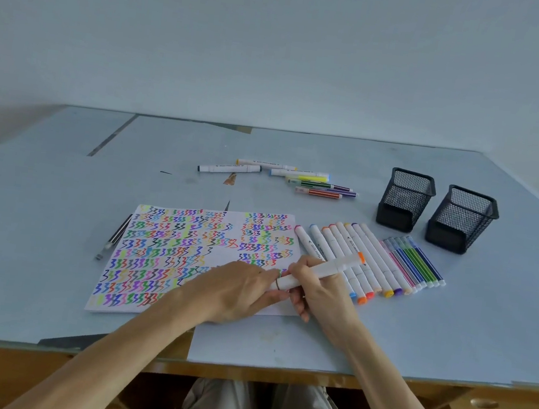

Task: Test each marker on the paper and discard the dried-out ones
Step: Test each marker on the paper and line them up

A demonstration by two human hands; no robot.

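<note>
Tip of white orange-capped marker (321,269) hidden between hands; right hand (320,292) gripped barrel, left hand (240,294) pinched lower end over scribbled white paper (187,252).

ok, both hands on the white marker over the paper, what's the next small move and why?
Probably pull the lower cap off. The right hand grips the white marker by its barrel, orange cap up, while the left hand pinches its lower end just above the paper. That end looks still capped, so no tip can touch the sheet for a test stroke yet.
</note>
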